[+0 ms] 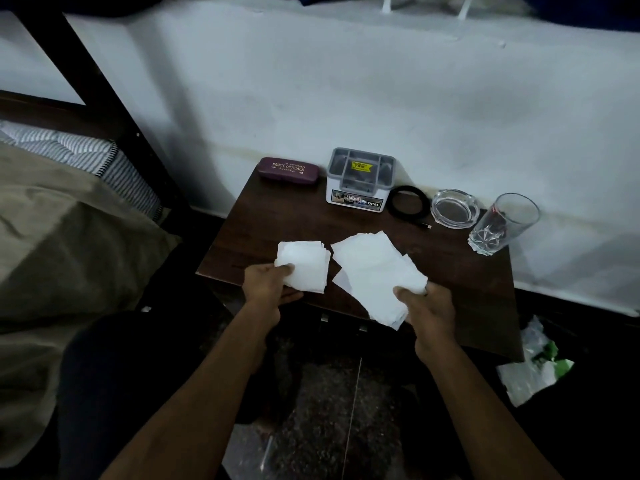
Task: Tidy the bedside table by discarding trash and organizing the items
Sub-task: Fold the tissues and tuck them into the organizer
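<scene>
A: What are the hands doing?

B: Each holds paper over the near edge of the dark wooden bedside table (398, 237). The left hand (268, 284), at about 7 o'clock on the tabletop, pinches a small folded stack of white tissues (304, 266) between thumb on top and fingers curled underneath. The right hand (427, 308), at about 5 o'clock, grips a larger, looser bunch of white tissues (372, 275) the same way, thumb pressed on the top sheet and the other fingers closed below it.

A: Do the two bundles touch?

B: They sit just beside each other with a narrow gap between them. The larger bunch overhangs the table's front edge.

A: What else is on the table?

B: Along the back edge, by the wall: a maroon glasses case (289, 170) at about 11 o'clock, then a white-and-grey organiser box (360, 180) at 12 o'clock, standing upright. Just right of it lies a coiled black cable (408, 202), then a clear glass ashtray (454, 207), and at about 2 o'clock a clear drinking glass (504, 223) near the table's right edge.

A: Anything off the table?

B: On the floor at 4 o'clock, crumpled clear plastic and a green-and-white wrapper (533, 368) lie beside the table. At 9 o'clock is a bed with an olive blanket (62, 258) and a striped mattress.
</scene>
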Demonstrator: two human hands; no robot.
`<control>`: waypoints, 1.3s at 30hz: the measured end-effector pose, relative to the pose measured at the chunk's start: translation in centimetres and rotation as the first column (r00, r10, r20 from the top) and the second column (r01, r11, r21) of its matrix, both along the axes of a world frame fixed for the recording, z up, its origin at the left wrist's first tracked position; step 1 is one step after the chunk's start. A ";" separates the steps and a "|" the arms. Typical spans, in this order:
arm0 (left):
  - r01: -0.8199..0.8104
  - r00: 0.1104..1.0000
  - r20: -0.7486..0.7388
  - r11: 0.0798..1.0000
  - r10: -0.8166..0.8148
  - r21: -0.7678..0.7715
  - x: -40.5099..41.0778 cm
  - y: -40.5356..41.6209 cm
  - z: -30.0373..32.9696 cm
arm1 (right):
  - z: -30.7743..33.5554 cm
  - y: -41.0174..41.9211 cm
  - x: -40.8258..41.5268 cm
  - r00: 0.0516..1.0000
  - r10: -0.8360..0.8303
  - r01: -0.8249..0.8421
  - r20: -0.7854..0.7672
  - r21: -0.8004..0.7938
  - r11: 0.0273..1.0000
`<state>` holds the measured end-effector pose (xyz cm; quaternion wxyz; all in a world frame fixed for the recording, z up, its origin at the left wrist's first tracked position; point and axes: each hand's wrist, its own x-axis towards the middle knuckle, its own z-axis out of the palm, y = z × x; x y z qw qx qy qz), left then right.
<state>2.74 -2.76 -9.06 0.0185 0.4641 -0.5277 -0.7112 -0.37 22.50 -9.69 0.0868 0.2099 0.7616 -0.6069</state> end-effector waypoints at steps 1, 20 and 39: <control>0.004 1.000 0.007 1.000 -0.004 -0.026 -0.1 -0.1 -0.1 | 0.5 0.0 -0.1 1.000 0.010 -0.010 -0.027 0.004 1.000; 0.117 0.976 -0.203 0.970 -0.074 0.212 1.5 -0.2 0.7 | 2.0 -8.8 -3.9 0.818 0.571 -0.523 0.066 -0.326 0.787; 0.451 0.888 0.186 0.725 -0.420 -0.520 -3.2 -3.3 1.1 | 8.7 -2.5 -11.3 0.720 0.588 -0.310 -0.367 0.589 0.747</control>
